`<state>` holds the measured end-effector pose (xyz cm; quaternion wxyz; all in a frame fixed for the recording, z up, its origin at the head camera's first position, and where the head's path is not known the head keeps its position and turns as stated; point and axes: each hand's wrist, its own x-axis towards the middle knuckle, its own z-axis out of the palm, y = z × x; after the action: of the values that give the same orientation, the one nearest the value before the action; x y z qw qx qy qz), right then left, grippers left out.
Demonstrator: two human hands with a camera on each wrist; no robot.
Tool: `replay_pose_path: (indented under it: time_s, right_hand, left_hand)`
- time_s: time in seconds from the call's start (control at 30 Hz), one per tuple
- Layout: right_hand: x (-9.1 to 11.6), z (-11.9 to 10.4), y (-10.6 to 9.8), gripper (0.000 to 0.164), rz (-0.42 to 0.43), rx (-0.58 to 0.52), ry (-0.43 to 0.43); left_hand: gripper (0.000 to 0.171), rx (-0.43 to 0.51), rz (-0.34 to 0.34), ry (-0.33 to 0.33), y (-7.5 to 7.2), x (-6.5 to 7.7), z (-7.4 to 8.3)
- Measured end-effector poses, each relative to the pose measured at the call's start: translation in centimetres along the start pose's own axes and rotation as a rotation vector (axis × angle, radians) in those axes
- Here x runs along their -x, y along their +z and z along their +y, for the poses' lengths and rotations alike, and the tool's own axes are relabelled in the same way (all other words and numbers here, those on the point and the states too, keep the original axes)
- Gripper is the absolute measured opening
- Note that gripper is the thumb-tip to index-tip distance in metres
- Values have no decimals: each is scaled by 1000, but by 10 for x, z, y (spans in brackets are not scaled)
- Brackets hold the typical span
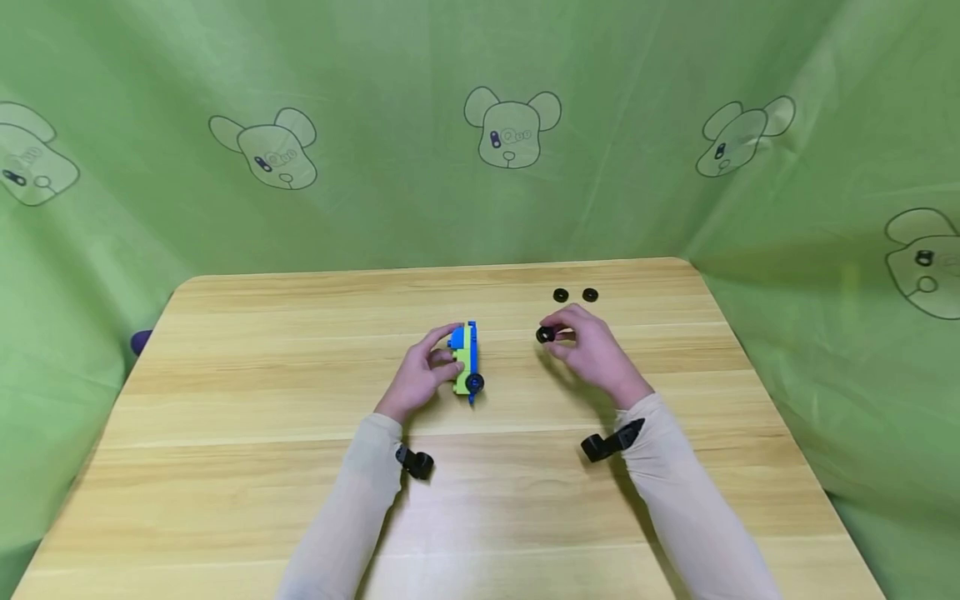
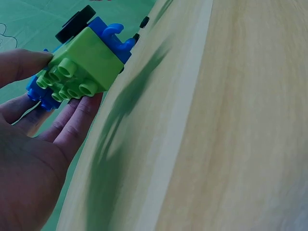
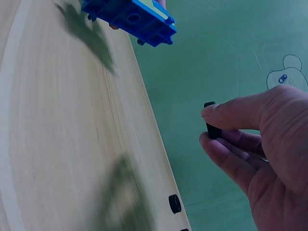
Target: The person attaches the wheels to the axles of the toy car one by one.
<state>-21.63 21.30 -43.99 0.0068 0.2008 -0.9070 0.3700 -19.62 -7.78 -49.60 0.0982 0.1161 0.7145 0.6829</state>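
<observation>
My left hand (image 1: 420, 375) grips a toy car (image 1: 465, 358) built of green and blue blocks, tilted on its side. One black wheel (image 1: 475, 382) is on the car near its hooked end. In the left wrist view, green studs (image 2: 67, 67) face my palm and a blue hook (image 2: 115, 33) sticks out at one end. The blue underside (image 3: 132, 19) shows in the right wrist view. To the right, my right hand (image 1: 588, 346) pinches a black toy wheel (image 1: 545, 334) between thumb and fingertips, raised over the table and apart from the car.
Two more black wheels, a left one (image 1: 561, 295) and a right one (image 1: 590, 295), lie on the wooden table (image 1: 300, 500) beyond my right hand. Green curtains (image 1: 405, 167) with bear outlines hang around the table. Each wrist carries a small black camera (image 1: 600, 446).
</observation>
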Motion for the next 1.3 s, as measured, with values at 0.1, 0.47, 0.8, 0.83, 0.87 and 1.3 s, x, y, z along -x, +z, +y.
replay_pose_path:
  time_s: [0.1, 0.47, 0.8, 0.83, 0.87, 1.3]
  right_hand:
    - [-1, -2, 3, 37, 3, 2, -19]
    - [-7, -21, 13, 35, -3, 25, -65]
    - [-8, -34, 20, 36, -23, 11, -75]
    - [-8, -35, 21, 36, -24, 8, -80]
    - [-8, -36, 22, 36, -25, 5, -84]
    - [-13, -49, 35, 35, -29, -11, -105]
  left_hand:
    - [66, -1, -9, -10, 0, 0, 0]
    - [65, 22, -4, -18, 0, 0, 1]
    - [67, 26, -32, -32, -2, 0, 8]
    - [67, 25, -34, -35, -2, 1, 11]
    - [67, 26, -37, -38, -2, 2, 14]
    - [66, 46, -15, -50, 4, 12, 34]
